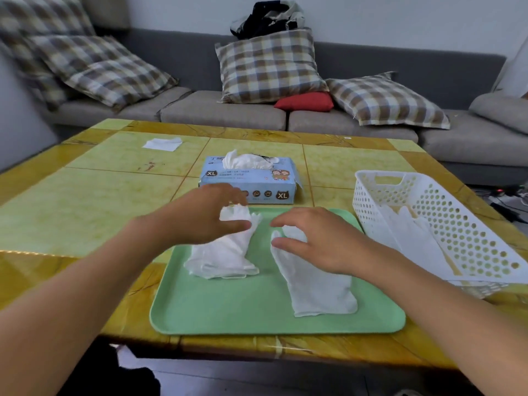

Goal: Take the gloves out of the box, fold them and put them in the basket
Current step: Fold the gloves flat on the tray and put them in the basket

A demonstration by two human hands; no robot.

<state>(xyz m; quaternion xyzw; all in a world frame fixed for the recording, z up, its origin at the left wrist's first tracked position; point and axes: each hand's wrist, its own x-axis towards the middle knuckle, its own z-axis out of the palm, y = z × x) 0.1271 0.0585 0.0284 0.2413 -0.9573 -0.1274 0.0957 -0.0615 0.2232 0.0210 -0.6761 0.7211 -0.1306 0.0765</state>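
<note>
Both my hands hover over the tray (257, 315), which sits on the table (85, 201) right in front of me. Under my left hand (200, 215) lies one glove (225, 252), bunched; under my right hand (320, 238) lies the other glove (317, 287), flat, reaching back toward me. Beyond my hands, just behind the tray, stands the box (251, 178) with gloves poking out of its top. To the right of my right hand sits the basket (445, 207), tilted, with gloves inside. Far beyond my left hand lies a tissue (163, 144), and the sofa (228, 112) stands behind the table.
</note>
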